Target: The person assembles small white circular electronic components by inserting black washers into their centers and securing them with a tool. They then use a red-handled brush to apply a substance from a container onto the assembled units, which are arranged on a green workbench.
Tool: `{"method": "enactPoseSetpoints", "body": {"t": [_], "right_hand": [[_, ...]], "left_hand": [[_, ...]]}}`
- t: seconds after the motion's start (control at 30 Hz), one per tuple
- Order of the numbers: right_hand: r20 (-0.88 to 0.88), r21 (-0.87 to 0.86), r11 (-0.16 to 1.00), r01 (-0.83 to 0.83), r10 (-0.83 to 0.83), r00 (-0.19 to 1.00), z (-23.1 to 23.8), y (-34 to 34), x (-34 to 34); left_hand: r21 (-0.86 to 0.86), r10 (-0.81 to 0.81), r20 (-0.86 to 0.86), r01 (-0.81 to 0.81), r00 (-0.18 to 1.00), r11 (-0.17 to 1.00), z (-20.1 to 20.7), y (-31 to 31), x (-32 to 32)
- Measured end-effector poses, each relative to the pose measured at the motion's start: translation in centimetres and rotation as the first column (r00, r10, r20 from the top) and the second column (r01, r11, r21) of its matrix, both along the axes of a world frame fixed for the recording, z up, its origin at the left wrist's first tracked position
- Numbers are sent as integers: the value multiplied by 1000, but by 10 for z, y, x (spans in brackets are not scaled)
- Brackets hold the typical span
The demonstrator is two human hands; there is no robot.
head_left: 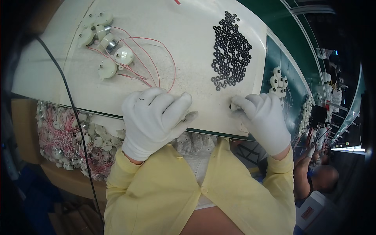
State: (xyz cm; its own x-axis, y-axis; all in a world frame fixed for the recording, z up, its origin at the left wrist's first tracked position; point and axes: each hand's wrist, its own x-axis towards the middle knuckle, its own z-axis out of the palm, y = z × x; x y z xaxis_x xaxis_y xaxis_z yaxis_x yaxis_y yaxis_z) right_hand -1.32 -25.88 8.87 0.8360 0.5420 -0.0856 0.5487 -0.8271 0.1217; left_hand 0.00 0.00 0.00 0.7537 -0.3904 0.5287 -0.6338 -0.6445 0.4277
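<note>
I see my gloved left hand (154, 121) resting at centre frame, fingers loosely curled, holding nothing I can make out. My gloved right hand (260, 117) at centre right pinches one black washer (231, 106), just below the washer pile (232, 49). Small wired motors (105, 41) lie upper left.

Bright, even overhead light washes the white table (196, 43) and nearly blows out the white gloves, leaving soft shadows. Corners fall into black fisheye vignette; edges bend. The far right background looks blurred, perhaps underexposed.
</note>
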Motion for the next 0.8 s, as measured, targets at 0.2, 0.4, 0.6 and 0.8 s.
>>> {"method": "enactPoseSetpoints", "body": {"t": [0.2,0.4,0.6,0.8], "right_hand": [[15,-109,992,-57,59,998,-1,2,3],[-40,328,911,250,-251,967,-28,-12,-21],[98,321,820,473,-526,845,-54,-45,-68],[125,484,666,567,-694,709,-38,-52,-78]], "left_hand": [[15,-12,-6,12,1000,1000,0,0,0],[19,-3,94,1,996,1000,-2,-3,1],[-5,-11,180,12,984,1000,-1,-8,6],[29,-9,147,5,989,1000,-3,-6,2]]}}
